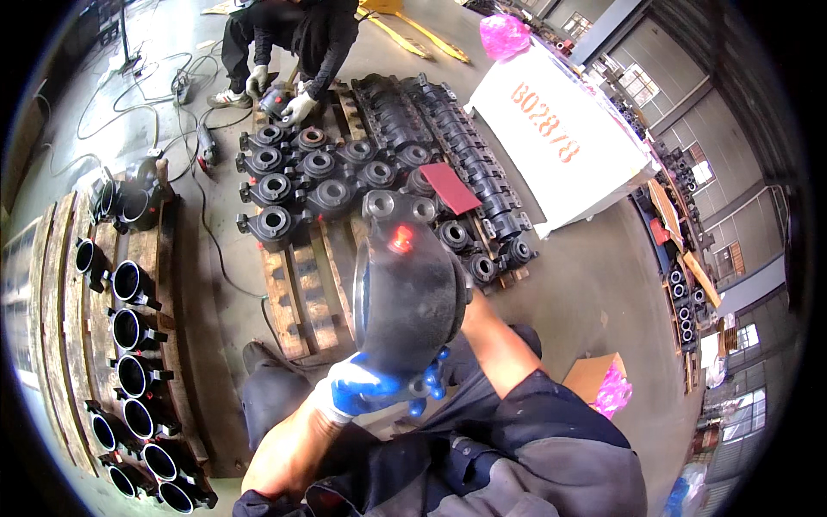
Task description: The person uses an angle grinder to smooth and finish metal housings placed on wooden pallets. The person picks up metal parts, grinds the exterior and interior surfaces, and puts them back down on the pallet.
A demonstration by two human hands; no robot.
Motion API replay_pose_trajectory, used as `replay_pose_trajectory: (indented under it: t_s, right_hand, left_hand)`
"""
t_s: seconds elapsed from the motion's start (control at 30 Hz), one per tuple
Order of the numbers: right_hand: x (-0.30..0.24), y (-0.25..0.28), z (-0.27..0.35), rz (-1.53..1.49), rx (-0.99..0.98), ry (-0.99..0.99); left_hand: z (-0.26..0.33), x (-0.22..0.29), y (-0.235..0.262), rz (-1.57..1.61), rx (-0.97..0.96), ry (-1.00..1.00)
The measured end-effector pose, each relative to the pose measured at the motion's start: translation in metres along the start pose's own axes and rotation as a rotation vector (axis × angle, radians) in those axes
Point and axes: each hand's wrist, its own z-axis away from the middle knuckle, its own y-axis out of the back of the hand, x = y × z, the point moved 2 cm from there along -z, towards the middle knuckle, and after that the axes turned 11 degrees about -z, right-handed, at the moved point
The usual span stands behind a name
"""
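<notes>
Close in front of me is a dark cylindrical metal casting [409, 297] with two round lugs at its far end and a red mark on its upper side. My left hand [370, 383], in a white glove with blue coating, grips its near end from below. My right forearm [495, 340] reaches up along the casting's right side. The casting hides my right hand and its fingers. Beyond it, rows of similar dark castings [330, 195] lie on a wooden pallet [297, 323], with a red sheet [450, 188] on top of some.
On the left, several open-ended cylinders [127, 328] line another pallet [62, 345]. A gloved co-worker [301, 52] handles a casting at the far end. Cables [203, 202] and an angle grinder [207, 145] lie on the floor. A white crate [560, 138] and cardboard box [590, 376] stand right.
</notes>
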Motion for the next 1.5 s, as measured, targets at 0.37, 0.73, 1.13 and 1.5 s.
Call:
replay_pose_trajectory:
  t_s: [0.37,0.73,1.13,1.5]
  right_hand:
    - [-0.039,-0.063,0.041,0.369,-0.291,0.141]
    - [-0.048,-0.039,0.044,0.393,-0.293,0.194]
    - [-0.063,-0.035,0.062,0.466,-0.296,0.28]
    - [-0.065,-0.011,0.05,0.394,-0.111,0.311]
  left_hand:
    - [-0.014,-0.025,0.018,-0.205,0.042,0.048]
    - [-0.037,-0.034,0.04,-0.887,0.018,0.079]
    - [-0.052,-0.058,0.069,0.578,0.23,0.36]
    - [-0.06,-0.037,0.048,-0.69,0.289,0.091]
